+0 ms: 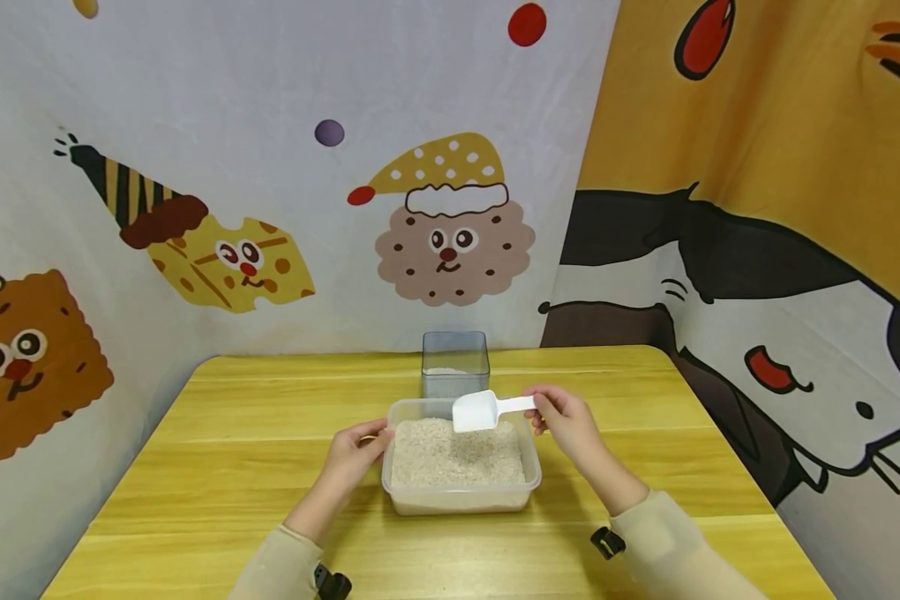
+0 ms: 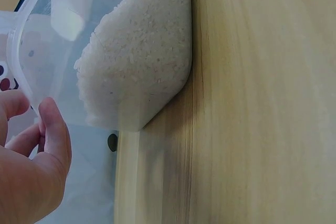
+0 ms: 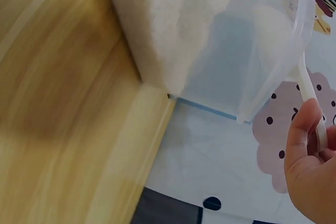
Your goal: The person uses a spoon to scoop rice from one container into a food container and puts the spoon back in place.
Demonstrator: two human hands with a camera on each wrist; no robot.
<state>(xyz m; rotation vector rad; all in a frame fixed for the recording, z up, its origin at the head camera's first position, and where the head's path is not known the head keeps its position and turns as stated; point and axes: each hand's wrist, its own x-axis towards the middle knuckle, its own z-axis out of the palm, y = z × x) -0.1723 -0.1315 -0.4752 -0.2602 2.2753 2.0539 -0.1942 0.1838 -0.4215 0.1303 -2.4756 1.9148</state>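
Observation:
A clear plastic container (image 1: 461, 502) filled with rice (image 1: 442, 458) stands on the table in front of me. At its back left corner my left hand (image 1: 351, 457) holds the rim between thumb and fingers; the left wrist view shows the thumb (image 2: 54, 129) right at that corner. My right hand (image 1: 570, 423) pinches the handle of a white scoop (image 1: 476, 412). The scoop's bowl hangs over the back of the container, above the rice. From the right wrist, the scoop handle (image 3: 306, 80) rises past the container's rim, between thumb and fingers.
Behind the container stands a taller grey see-through box (image 1: 455, 346) with some rice inside. The wooden table (image 1: 270, 433) ends at a curtain (image 1: 285, 67) with cartoon prints.

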